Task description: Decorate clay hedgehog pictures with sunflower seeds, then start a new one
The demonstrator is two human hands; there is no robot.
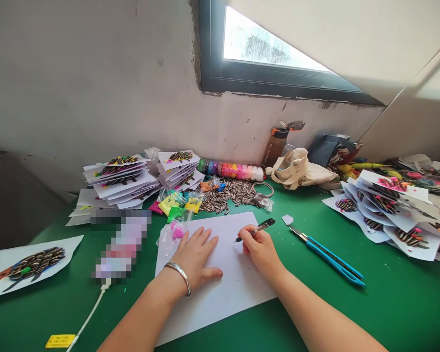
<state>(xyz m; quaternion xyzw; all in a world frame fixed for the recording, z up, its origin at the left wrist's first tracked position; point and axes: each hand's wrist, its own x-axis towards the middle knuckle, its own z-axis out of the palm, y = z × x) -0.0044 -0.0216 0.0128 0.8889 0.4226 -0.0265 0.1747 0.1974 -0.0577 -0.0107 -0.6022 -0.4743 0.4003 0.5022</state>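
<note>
A blank white sheet of paper [227,288] lies on the green table [388,303] in front of me. My left hand [194,256], with a silver bangle on the wrist, rests flat on the sheet's left part, fingers spread. My right hand [258,249] grips a black pen [256,229], its tip touching the paper near the upper middle.
A blue utility knife [328,256] lies right of the sheet. Sunflower seeds [231,193], small colour packets [176,203] and a row of clay tubs [234,170] sit behind it. Stacks of seed-picture cards [132,178] stand left, more cards [388,215] right. A cloth bag [297,168] and bottle [276,144] stand by the wall.
</note>
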